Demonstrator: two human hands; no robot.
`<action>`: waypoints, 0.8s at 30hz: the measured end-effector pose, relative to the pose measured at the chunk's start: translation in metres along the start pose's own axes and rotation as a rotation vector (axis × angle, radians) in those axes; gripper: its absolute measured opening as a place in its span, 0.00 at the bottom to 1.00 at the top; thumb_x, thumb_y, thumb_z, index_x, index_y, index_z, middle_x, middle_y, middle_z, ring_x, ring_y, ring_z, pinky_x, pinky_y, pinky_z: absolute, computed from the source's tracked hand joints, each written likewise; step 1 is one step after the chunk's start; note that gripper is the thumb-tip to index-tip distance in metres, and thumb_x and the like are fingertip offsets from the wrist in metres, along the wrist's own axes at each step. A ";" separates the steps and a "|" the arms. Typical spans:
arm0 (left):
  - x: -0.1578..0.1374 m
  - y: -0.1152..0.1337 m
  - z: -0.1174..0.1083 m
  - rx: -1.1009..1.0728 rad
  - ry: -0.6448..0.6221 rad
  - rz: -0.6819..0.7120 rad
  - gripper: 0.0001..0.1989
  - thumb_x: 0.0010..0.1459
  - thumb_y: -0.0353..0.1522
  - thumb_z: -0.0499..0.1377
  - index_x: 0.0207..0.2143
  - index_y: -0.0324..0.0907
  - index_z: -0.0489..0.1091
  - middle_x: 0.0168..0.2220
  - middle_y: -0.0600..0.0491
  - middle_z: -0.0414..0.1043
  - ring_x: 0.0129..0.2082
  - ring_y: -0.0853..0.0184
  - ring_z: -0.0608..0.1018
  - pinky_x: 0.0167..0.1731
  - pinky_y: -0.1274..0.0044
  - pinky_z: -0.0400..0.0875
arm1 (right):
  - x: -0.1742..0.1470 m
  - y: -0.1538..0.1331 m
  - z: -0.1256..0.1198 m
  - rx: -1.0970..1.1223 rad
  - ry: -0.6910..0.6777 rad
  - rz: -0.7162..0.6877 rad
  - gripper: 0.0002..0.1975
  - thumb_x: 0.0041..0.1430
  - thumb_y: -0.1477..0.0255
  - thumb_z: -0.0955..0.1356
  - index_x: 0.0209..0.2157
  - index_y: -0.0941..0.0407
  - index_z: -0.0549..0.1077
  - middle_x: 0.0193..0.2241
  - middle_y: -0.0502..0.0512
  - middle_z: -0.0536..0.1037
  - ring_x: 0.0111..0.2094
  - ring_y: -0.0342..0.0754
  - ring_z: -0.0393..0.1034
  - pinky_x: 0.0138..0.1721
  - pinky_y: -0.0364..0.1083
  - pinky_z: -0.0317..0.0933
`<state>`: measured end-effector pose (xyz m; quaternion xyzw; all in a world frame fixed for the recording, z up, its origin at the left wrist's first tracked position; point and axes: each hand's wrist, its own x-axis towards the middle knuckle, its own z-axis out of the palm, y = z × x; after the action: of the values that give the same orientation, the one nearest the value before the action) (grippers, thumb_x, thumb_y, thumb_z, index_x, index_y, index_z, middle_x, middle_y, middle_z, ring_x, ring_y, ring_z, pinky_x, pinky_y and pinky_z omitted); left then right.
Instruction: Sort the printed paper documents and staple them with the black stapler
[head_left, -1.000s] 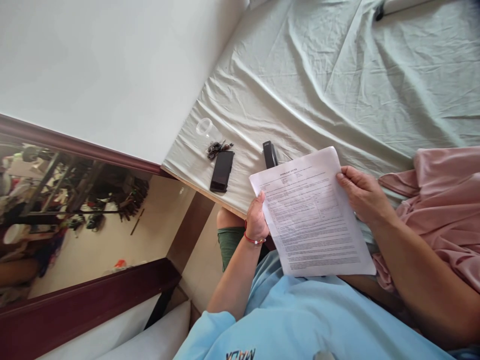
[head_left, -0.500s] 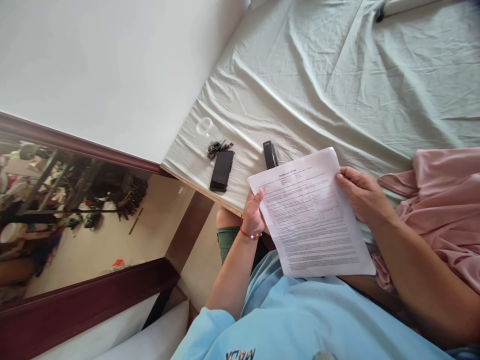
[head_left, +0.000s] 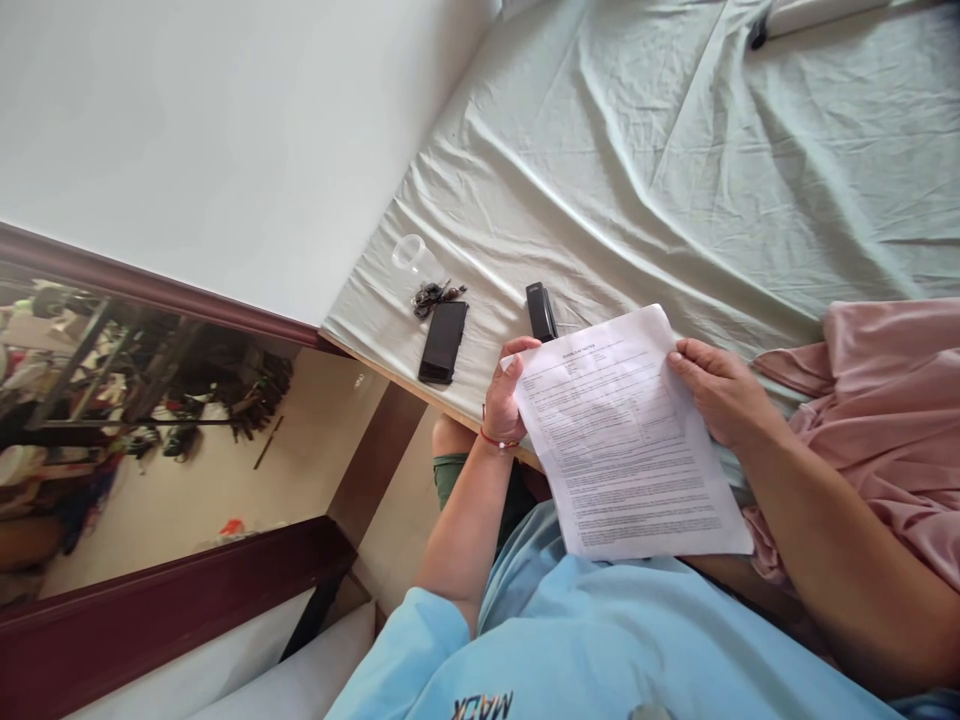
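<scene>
A printed sheaf of paper [head_left: 622, 450], with a heading and dense text, tilts above my lap with its lower edge against my blue shirt. My left hand [head_left: 510, 390] grips its upper left corner, thumb on the printed face and fingers reaching round the edge. On the upper right edge, my right hand [head_left: 716, 385] pinches the paper between thumb and fingers. Just beyond the top of the paper a black stapler [head_left: 539, 310] lies on the pale green sheet, its near end close to the page. Whether there is more than one page is hard to tell.
Left of the stapler lie a black phone [head_left: 444, 342], a small dark cluster of items [head_left: 435, 297] and a clear plastic cup [head_left: 416, 257] on its side. Pink cloth [head_left: 885, 400] is bunched at right. A wall and a dark-framed mirror [head_left: 187, 430] border the left.
My left hand has shifted up at the paper's left corner, its fingers now showing over the top. The paper's upper edge has dipped slightly. My right hand stays nearly in place.
</scene>
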<state>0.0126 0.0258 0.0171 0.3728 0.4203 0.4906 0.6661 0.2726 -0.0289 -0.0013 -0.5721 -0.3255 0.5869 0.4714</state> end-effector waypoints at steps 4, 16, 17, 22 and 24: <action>0.004 0.000 0.001 0.068 0.036 -0.006 0.23 0.59 0.53 0.67 0.45 0.46 0.76 0.40 0.49 0.80 0.41 0.59 0.82 0.43 0.70 0.76 | 0.001 0.005 -0.003 -0.106 0.023 -0.056 0.11 0.62 0.56 0.72 0.35 0.49 0.78 0.28 0.52 0.77 0.26 0.50 0.68 0.23 0.48 0.61; 0.023 -0.001 -0.023 0.437 0.242 -0.079 0.12 0.56 0.36 0.72 0.27 0.40 0.74 0.21 0.60 0.66 0.20 0.75 0.66 0.23 0.81 0.61 | 0.004 0.004 -0.007 -0.483 0.148 -0.137 0.14 0.64 0.61 0.68 0.25 0.51 0.69 0.23 0.51 0.73 0.24 0.49 0.62 0.26 0.49 0.53; 0.024 -0.001 -0.023 0.450 0.248 -0.108 0.13 0.56 0.35 0.72 0.26 0.40 0.73 0.19 0.61 0.63 0.18 0.76 0.62 0.20 0.82 0.57 | 0.005 0.005 -0.007 -0.485 0.148 -0.131 0.14 0.64 0.62 0.67 0.25 0.51 0.69 0.23 0.52 0.73 0.24 0.49 0.63 0.26 0.49 0.53; 0.030 0.003 -0.015 0.445 0.261 -0.174 0.13 0.57 0.31 0.70 0.24 0.39 0.70 0.17 0.62 0.58 0.16 0.79 0.56 0.17 0.83 0.47 | 0.008 0.013 -0.010 -0.343 0.145 -0.151 0.12 0.64 0.62 0.69 0.28 0.50 0.74 0.23 0.52 0.74 0.26 0.52 0.66 0.26 0.50 0.56; 0.033 0.004 -0.011 0.454 0.279 -0.195 0.13 0.58 0.29 0.68 0.23 0.39 0.70 0.17 0.63 0.57 0.15 0.79 0.55 0.17 0.83 0.46 | 0.010 0.017 -0.012 -0.279 0.144 -0.151 0.12 0.65 0.60 0.70 0.29 0.50 0.76 0.23 0.53 0.74 0.26 0.53 0.66 0.26 0.50 0.57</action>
<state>0.0069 0.0595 0.0106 0.3992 0.6410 0.3639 0.5452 0.2819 -0.0276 -0.0219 -0.6465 -0.4114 0.4566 0.4520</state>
